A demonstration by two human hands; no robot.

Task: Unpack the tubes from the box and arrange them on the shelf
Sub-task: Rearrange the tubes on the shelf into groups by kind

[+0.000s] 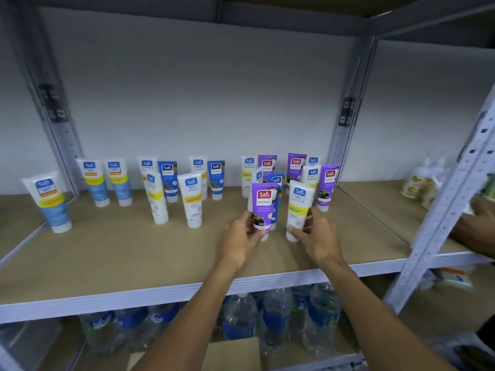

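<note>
My left hand (242, 236) grips the lower part of a purple tube (263, 203) standing cap-down on the brown shelf board (120, 253). My right hand (317, 235) holds the base of a white tube with a yellow band (298, 204) just to its right. Several more tubes stand upright behind them: white-and-yellow ones (191, 202), blue ones (168, 180) and purple ones (328, 184). A white-and-blue tube (49, 202) stands alone at the far left. A corner of a cardboard box (235, 353) shows below the shelf.
Grey metal uprights (439, 218) frame the shelf at right and at the back left (57, 121). Plastic water bottles (276, 317) fill the shelf below. Another person's hand (479, 223) reaches in at the far right, near a patterned pack (419, 186) on the neighbouring shelf.
</note>
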